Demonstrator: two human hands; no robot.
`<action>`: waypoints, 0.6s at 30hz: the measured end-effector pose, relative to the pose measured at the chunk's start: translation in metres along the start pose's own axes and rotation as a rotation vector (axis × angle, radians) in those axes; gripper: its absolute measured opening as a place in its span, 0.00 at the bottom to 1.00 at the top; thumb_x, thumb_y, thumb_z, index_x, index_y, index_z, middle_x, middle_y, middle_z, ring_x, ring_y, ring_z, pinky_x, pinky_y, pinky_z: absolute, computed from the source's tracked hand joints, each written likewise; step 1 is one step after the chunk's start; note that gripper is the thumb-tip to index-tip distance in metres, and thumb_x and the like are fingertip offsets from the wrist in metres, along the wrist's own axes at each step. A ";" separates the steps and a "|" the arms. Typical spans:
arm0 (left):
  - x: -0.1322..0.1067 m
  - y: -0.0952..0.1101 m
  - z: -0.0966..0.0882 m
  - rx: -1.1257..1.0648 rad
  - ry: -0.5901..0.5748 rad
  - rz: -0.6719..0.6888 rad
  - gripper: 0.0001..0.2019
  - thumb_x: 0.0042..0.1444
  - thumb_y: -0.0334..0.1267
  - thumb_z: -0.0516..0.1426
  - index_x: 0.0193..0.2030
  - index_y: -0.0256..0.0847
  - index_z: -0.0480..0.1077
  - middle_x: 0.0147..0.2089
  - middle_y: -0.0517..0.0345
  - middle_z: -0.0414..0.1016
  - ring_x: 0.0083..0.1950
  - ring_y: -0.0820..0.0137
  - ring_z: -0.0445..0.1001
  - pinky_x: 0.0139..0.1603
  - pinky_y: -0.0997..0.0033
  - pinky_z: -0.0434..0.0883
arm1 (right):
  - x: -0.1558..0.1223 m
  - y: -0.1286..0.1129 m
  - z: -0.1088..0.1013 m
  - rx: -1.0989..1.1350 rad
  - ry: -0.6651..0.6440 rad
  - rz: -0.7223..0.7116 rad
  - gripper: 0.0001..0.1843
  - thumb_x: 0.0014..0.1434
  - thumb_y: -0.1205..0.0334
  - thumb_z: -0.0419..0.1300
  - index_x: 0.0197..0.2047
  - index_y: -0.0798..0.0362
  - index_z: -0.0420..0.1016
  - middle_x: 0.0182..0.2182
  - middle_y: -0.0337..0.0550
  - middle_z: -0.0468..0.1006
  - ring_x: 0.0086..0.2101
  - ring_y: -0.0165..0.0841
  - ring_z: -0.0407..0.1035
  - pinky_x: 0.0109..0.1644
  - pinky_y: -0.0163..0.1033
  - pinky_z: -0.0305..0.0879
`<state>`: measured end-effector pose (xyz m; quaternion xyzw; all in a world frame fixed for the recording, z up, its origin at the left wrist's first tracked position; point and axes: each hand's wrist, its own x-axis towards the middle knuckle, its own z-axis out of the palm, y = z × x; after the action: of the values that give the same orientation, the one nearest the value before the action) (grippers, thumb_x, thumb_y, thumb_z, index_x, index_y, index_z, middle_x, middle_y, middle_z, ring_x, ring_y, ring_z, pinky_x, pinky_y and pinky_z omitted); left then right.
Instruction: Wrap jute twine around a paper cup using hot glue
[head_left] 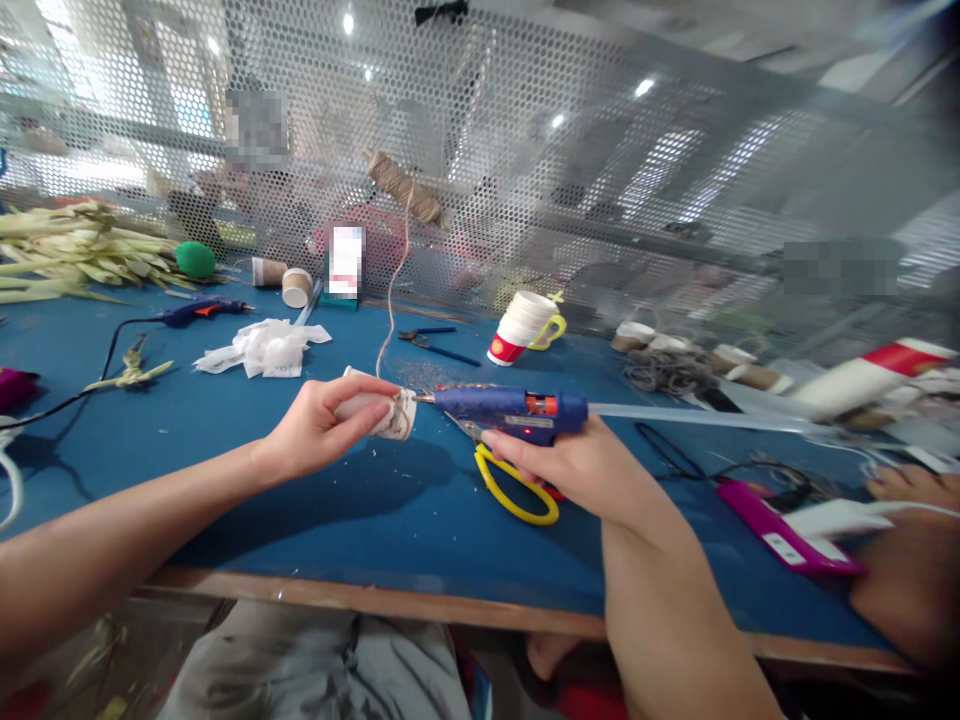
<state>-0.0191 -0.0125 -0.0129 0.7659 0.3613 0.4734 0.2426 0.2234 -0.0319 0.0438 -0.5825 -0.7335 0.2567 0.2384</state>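
My left hand [334, 425] is closed around a white paper cup [403, 415] that lies on its side above the table. Twine [391, 300] runs up from the cup to a spool of twine [405, 187] on the mesh panel. In my right hand [566, 455] is a blue hot glue gun [510, 408], its red light lit. The gun's nozzle meets the cup's rim end, though whether it touches I cannot tell. A long clear glue stick [690, 415] sticks out of the gun's back. Scissors with yellow handles [517, 495] lie below my right hand.
A stack of paper cups [525, 325], pliers [442, 345] and crumpled white material [266, 348] sit farther back. At left are another glue gun [199, 310] and dried husks [82, 250]. A purple power strip [787, 530] lies at right, near another person's arm [911, 560].
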 end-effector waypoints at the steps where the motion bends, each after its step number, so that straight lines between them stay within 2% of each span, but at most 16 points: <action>1: 0.000 0.000 0.000 0.000 -0.003 0.005 0.13 0.55 0.38 0.52 0.42 0.34 0.72 0.36 0.52 0.78 0.34 0.72 0.74 0.36 0.76 0.70 | 0.000 0.000 0.000 0.000 0.001 0.001 0.14 0.49 0.52 0.59 0.21 0.53 0.68 0.14 0.37 0.69 0.16 0.26 0.62 0.21 0.33 0.61; 8: 0.000 -0.003 -0.001 0.038 0.021 -0.021 0.13 0.55 0.39 0.52 0.42 0.35 0.72 0.35 0.53 0.78 0.34 0.72 0.74 0.34 0.75 0.70 | -0.002 0.001 -0.001 -0.040 -0.021 -0.039 0.09 0.47 0.55 0.61 0.25 0.52 0.72 0.19 0.37 0.72 0.21 0.29 0.66 0.24 0.33 0.64; 18: -0.001 0.000 0.000 0.004 0.010 0.050 0.11 0.55 0.37 0.53 0.42 0.35 0.71 0.35 0.53 0.79 0.33 0.72 0.75 0.34 0.77 0.71 | 0.001 -0.002 -0.002 0.028 -0.022 -0.031 0.14 0.50 0.54 0.59 0.20 0.53 0.67 0.13 0.35 0.67 0.15 0.25 0.61 0.20 0.31 0.61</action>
<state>-0.0198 -0.0136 -0.0133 0.7727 0.3443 0.4823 0.2275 0.2232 -0.0306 0.0464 -0.5649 -0.7412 0.2697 0.2425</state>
